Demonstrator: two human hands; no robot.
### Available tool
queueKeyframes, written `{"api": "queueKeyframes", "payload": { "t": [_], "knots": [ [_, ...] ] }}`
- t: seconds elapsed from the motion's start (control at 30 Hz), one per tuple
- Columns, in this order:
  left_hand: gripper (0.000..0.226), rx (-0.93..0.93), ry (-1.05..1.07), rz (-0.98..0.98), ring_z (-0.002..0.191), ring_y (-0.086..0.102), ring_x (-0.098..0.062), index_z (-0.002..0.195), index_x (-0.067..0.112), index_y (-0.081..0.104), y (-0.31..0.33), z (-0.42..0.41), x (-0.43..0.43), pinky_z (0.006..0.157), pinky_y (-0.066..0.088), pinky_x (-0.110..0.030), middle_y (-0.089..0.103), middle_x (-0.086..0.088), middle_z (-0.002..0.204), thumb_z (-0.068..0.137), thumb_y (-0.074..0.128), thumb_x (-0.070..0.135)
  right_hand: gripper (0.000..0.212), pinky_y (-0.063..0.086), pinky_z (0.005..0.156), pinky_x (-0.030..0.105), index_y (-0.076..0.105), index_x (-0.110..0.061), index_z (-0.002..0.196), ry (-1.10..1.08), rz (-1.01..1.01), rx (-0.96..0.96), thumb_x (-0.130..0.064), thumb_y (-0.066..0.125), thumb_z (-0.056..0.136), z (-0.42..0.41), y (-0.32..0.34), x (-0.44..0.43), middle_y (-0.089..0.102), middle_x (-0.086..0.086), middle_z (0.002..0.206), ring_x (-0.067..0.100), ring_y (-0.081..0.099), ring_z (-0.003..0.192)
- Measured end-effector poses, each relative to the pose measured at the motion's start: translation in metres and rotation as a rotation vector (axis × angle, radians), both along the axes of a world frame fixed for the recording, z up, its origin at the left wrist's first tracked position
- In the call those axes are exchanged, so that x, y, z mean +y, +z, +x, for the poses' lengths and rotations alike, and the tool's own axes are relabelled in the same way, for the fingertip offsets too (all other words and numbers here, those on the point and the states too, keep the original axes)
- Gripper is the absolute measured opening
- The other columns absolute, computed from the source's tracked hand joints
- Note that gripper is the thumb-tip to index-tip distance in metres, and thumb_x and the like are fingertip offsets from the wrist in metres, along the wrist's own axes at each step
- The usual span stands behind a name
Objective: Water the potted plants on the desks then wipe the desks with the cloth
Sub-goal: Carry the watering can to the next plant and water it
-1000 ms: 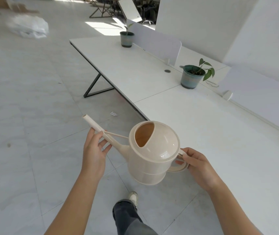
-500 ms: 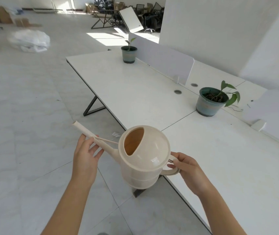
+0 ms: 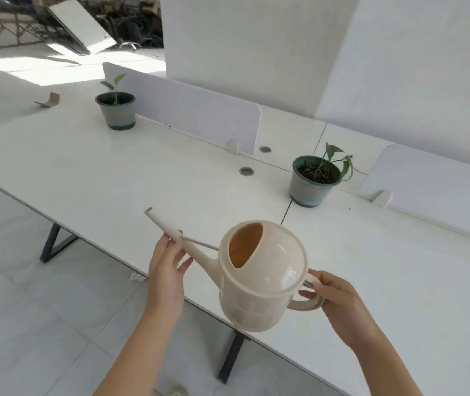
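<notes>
I carry a cream plastic watering can [image 3: 259, 278] above the front edge of the white desks [image 3: 113, 172]. My right hand [image 3: 339, 304] grips its round handle, while my left hand [image 3: 166, 270] holds the long spout from below, fingers curled round it. The spout points up and to the left. One potted plant [image 3: 313, 178] in a green-grey pot stands on the desk beyond the can, to the right. A second potted plant [image 3: 116, 108] stands at the far left end. No cloth is in view.
White divider panels [image 3: 193, 110] run along the back of the desks, with another panel [image 3: 439, 192] at the right. Two round cable holes [image 3: 246, 171] sit in the desk top. Dark metal legs [image 3: 231, 358] stand below. Stacked furniture [image 3: 79, 27] fills the far room.
The view has come closer to the desks and turned right. The can has moved from over the floor to over the desk's front edge. Both hands keep their hold.
</notes>
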State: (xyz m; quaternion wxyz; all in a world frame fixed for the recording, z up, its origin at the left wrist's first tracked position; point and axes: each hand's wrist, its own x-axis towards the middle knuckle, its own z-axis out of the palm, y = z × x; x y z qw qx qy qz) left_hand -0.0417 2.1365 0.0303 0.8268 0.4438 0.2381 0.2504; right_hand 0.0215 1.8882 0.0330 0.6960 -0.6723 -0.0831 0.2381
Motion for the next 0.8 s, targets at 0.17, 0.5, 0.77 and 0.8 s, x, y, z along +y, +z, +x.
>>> {"api": "queueKeyframes", "payload": {
  "t": [0.17,0.5,0.77,0.8],
  "knots": [
    [0.027,-0.008,-0.319,0.056,0.114,0.051,-0.011,0.106,0.037,0.058,0.003,0.050,0.037,0.095,0.037,-0.035,0.061,0.018,0.102,0.086,0.051,0.021,0.053,0.044,0.084,0.035,0.075,-0.011,0.077,-0.271,0.019,0.001,-0.047,0.082,0.038,-0.005,0.009,0.025,0.074,0.001,0.086,0.016,0.067,0.091],
    [0.063,0.063,-0.703,-0.117,0.093,0.063,-0.026,0.140,0.046,0.025,-0.012,0.128,0.015,0.082,0.051,-0.040,0.055,0.004,0.114,0.091,0.049,0.014,0.073,0.040,0.076,0.033,0.069,-0.003,0.085,-0.573,0.040,0.070,-0.055,0.082,0.036,-0.016,0.009,0.024,0.074,0.003,0.085,0.013,0.069,0.087],
    [0.066,0.126,-0.725,-0.183,0.098,0.061,-0.027,0.144,0.036,0.016,-0.010,0.188,-0.040,0.077,0.052,-0.039,0.050,-0.006,0.126,0.092,0.048,0.014,0.075,0.040,0.078,0.033,0.067,-0.009,0.074,-0.730,0.059,0.034,-0.064,0.082,0.024,0.019,0.018,-0.003,0.074,-0.001,0.079,0.011,0.070,0.085],
    [0.061,0.131,-0.730,-0.167,0.096,0.061,-0.026,0.142,0.036,0.021,-0.009,0.197,-0.047,0.072,0.053,-0.036,0.051,-0.007,0.125,0.092,0.049,0.015,0.073,0.040,0.079,0.033,0.068,-0.011,0.071,-0.748,0.067,0.035,-0.064,0.082,0.023,0.024,0.019,-0.007,0.074,-0.001,0.079,0.011,0.070,0.085]
  ]
}}
